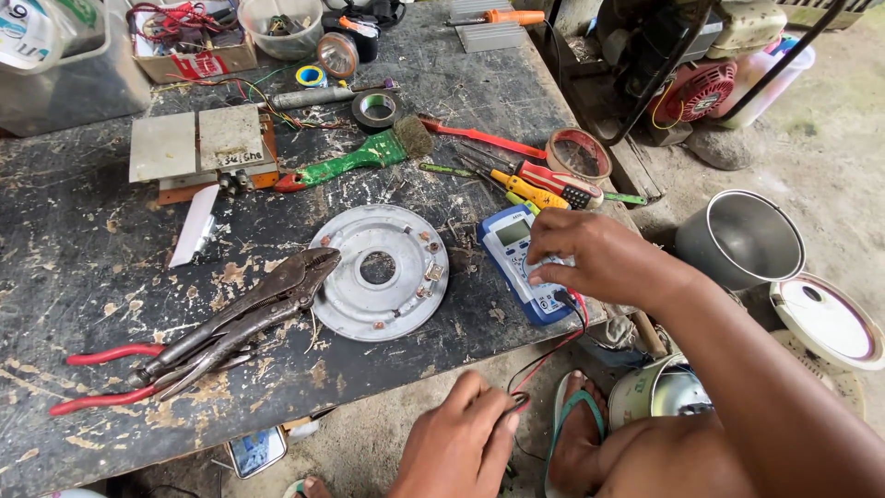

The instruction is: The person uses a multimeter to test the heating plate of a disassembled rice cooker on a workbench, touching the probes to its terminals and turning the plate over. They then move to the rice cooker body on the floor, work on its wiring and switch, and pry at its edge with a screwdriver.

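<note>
Wire-filled cardboard box (195,57) behind multimeter (522,263)

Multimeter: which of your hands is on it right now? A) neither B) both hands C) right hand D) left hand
C: the right hand rests on the blue multimeter at the bench edge, while the left hand is below the bench, pinching the red and black leads.

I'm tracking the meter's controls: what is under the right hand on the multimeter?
The right hand covers the middle of the blue multimeter, so its dial is hidden. The display above the hand shows, and the red and black leads leave the lower end.
</note>
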